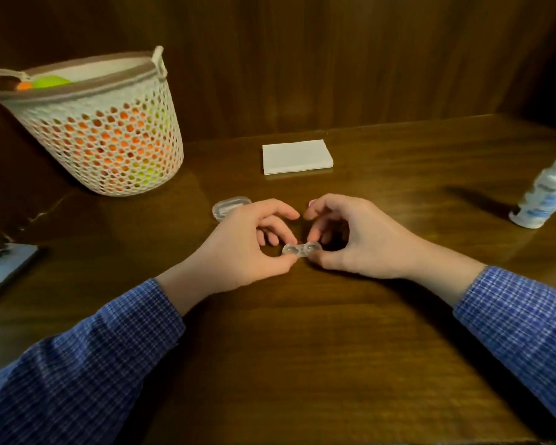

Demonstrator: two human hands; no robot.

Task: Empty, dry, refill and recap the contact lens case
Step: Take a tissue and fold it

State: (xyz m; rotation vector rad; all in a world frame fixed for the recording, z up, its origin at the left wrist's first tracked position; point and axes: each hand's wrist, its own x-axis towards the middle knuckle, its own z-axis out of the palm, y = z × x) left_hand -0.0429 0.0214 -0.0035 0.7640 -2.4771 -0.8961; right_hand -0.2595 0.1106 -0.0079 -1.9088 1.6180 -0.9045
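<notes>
You hold the clear contact lens case [301,249] low over the wooden table [302,348], between your two hands. Your left hand [238,248] pinches its left end, your right hand [353,242] pinches its right end, fingers curled above it.

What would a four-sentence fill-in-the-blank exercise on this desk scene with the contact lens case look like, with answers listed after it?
1. Both hands pinch the clear contact lens case, the left hand and the right hand, just above the wooden ____.
2. The folded white tissue lies ____ the hands, farther from the camera.
3. The solution bottle stands at the ____ edge of the view.
4. The perforated basket holds orange and ____ items.

Answers: table; beyond; right; green
</notes>
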